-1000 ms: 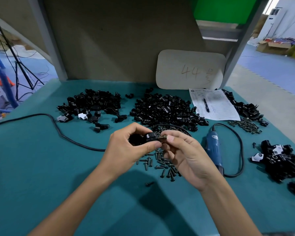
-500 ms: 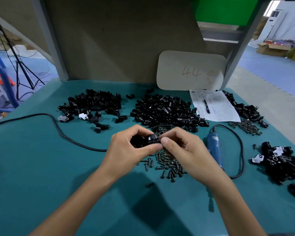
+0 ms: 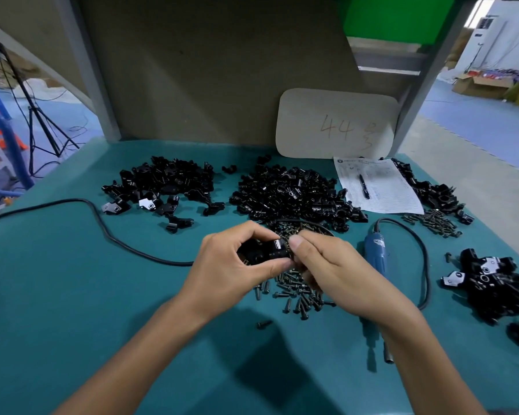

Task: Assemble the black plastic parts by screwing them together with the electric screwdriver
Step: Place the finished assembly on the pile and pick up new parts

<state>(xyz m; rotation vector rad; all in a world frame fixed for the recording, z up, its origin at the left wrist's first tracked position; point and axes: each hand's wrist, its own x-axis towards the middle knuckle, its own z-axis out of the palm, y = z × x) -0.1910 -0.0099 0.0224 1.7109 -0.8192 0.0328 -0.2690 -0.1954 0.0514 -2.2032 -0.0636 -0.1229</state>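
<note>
Hidden bits first: the black plastic part [image 3: 267, 251] is mostly covered by fingers, only its glossy cylindrical end and some dark body show. Can't tell whether it's one piece or two mated. Can't tell if a screw sits between the right fingertips either, that spot is blocked by the thumb. Electric screwdriver [image 3: 375, 253]: blue body visible, mid-section hidden behind the right forearm, metal tip shows again below it. Its cord loops off to the right. The assembled pile [image 3: 498, 283] at the right edge is cut off by the frame. Text on the paper sheet [image 3: 378, 187] is unreadable; a pen [image 3: 363, 187] lies on it.

Hands: left hand [image 3: 231, 265] grips the part, thumb under, fingers curled over the top. Right hand [image 3: 333, 271] meets it from the right, thumb tip pressed against the part's end, the other fingers curled under in a narrow pinch. Part sits between the two hands, lifted above the counter [image 3: 72, 295], directly over the loose screws [image 3: 297, 295]. One stray screw [image 3: 264, 324] lies nearer, apart from the rest.

Screwdriver lies on the counter just right of the right hand, untouched. Centre parts heap [image 3: 291, 193] is just behind the hands, the left heap [image 3: 168, 184] is further off.
</note>
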